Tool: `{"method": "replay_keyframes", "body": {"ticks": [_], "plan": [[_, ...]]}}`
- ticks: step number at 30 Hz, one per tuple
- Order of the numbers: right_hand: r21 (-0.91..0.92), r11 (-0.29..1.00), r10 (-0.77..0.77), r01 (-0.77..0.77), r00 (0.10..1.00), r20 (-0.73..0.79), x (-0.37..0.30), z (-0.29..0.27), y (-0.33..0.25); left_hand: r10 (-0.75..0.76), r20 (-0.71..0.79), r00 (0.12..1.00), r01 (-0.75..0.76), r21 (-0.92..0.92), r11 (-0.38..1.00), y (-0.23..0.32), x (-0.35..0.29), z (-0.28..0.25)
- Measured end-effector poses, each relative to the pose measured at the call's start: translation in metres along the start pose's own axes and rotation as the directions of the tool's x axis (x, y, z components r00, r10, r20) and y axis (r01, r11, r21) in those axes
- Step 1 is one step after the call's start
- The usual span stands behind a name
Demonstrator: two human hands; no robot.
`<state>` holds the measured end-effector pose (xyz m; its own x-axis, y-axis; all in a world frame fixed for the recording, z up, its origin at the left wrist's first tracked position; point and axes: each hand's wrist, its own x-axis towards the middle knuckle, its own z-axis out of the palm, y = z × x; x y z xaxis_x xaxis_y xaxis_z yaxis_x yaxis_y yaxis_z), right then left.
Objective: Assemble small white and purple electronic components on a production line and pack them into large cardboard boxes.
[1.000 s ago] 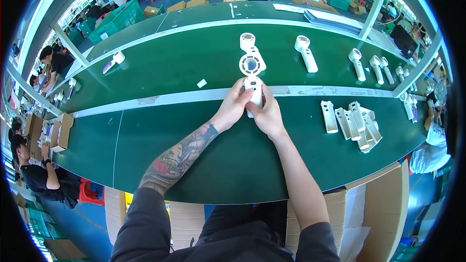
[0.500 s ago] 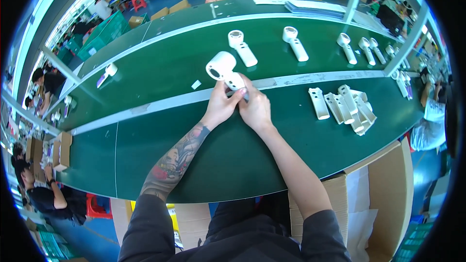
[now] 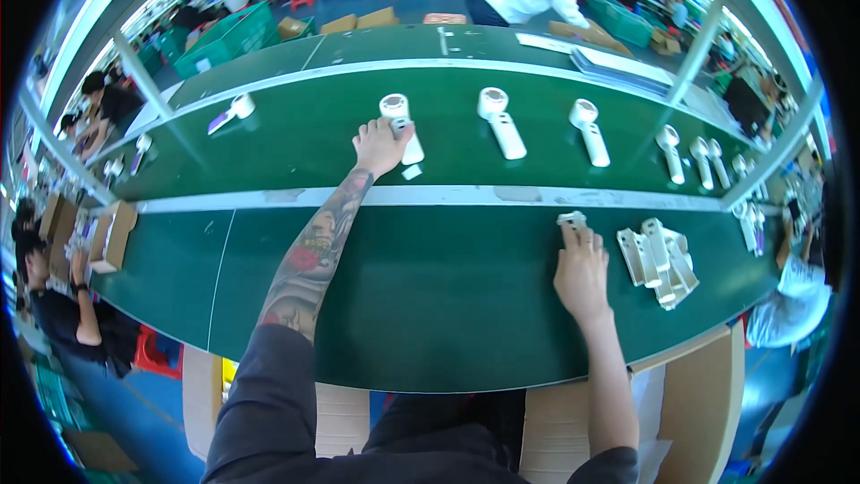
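Observation:
A white handheld fan lies on the far green strip with its round head pointing away from me. My left hand is closed over its handle, covering much of it. Farther right, my right hand has its fingers on a loose white handle shell on the near green surface. Only that shell's far end shows past the fingertips. Beside that hand lies a pile of similar white handle shells. Two more white fans, the nearer one and another, rest along the far strip.
A pale rail divides the near surface from the far strip. Several more fans stand toward the right end; a fan with a purple handle lies at left. Posts rise at both sides. An open cardboard box is by the near right edge. Co-workers sit at both ends.
Both hands were together on the fan in front of me. Now the fan lies on the far strip under my left hand, and my right hand has moved right to a handle shell.

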<state>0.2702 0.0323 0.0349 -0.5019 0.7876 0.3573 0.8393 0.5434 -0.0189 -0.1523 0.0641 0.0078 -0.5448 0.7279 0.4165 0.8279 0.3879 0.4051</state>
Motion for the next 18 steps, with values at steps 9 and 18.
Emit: {"method": "replay_keyframes", "body": {"ticks": [9, 18], "plan": [[0.619, 0.755, -0.134, 0.214, 0.976, -0.174, 0.052, 0.013, -0.126, -0.460, -0.423, 0.780, 0.407, -0.214, 0.888, -0.202, 0.069, -0.022], [0.892, 0.440, 0.006, -0.107, 0.993, 0.116, 0.082, 0.052, -0.103, -0.587, -0.182, 0.789, 0.509, -0.341, 0.790, -0.370, 0.142, -0.052]]}}
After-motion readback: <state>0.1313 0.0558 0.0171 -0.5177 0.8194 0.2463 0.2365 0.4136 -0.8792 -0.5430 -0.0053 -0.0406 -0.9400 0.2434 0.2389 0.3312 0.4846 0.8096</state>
